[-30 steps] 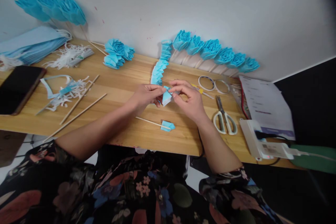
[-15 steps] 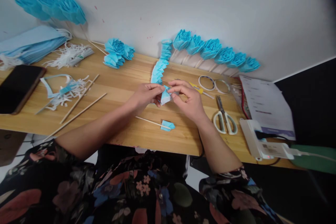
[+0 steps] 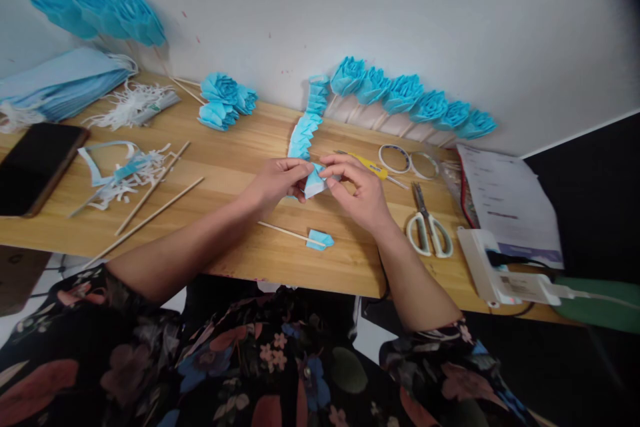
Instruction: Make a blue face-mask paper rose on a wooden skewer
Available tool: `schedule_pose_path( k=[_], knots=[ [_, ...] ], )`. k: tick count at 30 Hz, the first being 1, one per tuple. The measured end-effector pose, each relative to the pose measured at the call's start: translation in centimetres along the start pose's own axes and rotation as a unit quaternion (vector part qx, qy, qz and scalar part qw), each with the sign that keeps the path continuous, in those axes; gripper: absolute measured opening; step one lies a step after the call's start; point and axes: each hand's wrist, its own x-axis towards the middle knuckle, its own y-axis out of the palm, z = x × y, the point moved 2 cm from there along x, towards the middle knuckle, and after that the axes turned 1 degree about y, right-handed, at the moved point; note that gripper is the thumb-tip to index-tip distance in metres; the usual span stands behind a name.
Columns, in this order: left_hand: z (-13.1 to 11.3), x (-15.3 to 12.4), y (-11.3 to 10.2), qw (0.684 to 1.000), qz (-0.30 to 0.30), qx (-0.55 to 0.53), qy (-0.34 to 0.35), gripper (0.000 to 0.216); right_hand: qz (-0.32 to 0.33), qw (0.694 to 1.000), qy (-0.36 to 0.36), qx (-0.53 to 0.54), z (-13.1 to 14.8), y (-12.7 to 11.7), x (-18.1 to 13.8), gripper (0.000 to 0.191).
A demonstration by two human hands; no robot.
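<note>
My left hand (image 3: 277,184) and my right hand (image 3: 361,191) meet over the middle of the wooden table (image 3: 235,147), both pinching one small folded blue piece (image 3: 314,181) between their fingertips. Just behind the hands a row of folded blue pieces (image 3: 305,127) runs back toward the wall. In front of the hands lies a thin wooden stick (image 3: 285,232) with a small blue bud (image 3: 319,239) on its end.
Blue paper roses (image 3: 410,97) line the wall; more roses (image 3: 225,100) lie at the back left. White-handled scissors (image 3: 427,227), tape rings (image 3: 407,160), a yellow tool (image 3: 370,165), papers (image 3: 505,200) and a charger (image 3: 505,277) sit right. Sticks (image 3: 150,203), scraps (image 3: 125,170) and a phone (image 3: 35,167) sit left.
The hands have dropped slightly toward the table with the folded blue piece, and the fingers have shifted a little on it. Nothing else on the table has moved.
</note>
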Motion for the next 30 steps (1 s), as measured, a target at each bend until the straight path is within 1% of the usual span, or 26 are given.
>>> schedule_pose_path(
  k=[3, 8, 17, 23, 30],
  knots=[
    [0.05, 0.06, -0.05, 1.000, 0.003, -0.006, 0.002, 0.016, 0.006, 1.000, -0.003, 0.010, 0.13, -0.06, -0.03, 0.013],
    [0.28, 0.23, -0.13, 1.000, 0.010, -0.010, 0.009, 0.019, 0.014, 1.000, 0.012, 0.009, 0.11, -0.03, -0.08, 0.010],
    [0.44, 0.35, 0.00, 0.999, 0.027, -0.024, 0.015, 0.020, 0.007, 1.000, 0.015, 0.006, -0.22, 0.16, -0.08, 0.010],
    [0.42, 0.38, 0.03, 0.998, 0.049, -0.030, 0.019, 0.030, 0.007, 1.000, 0.016, 0.000, -0.24, 0.11, -0.06, 0.012],
    [0.51, 0.36, -0.04, 0.999, 0.036, -0.017, 0.002, 0.020, 0.021, 0.999, -0.018, -0.018, 0.23, 0.29, -0.02, 0.011]
  ],
)
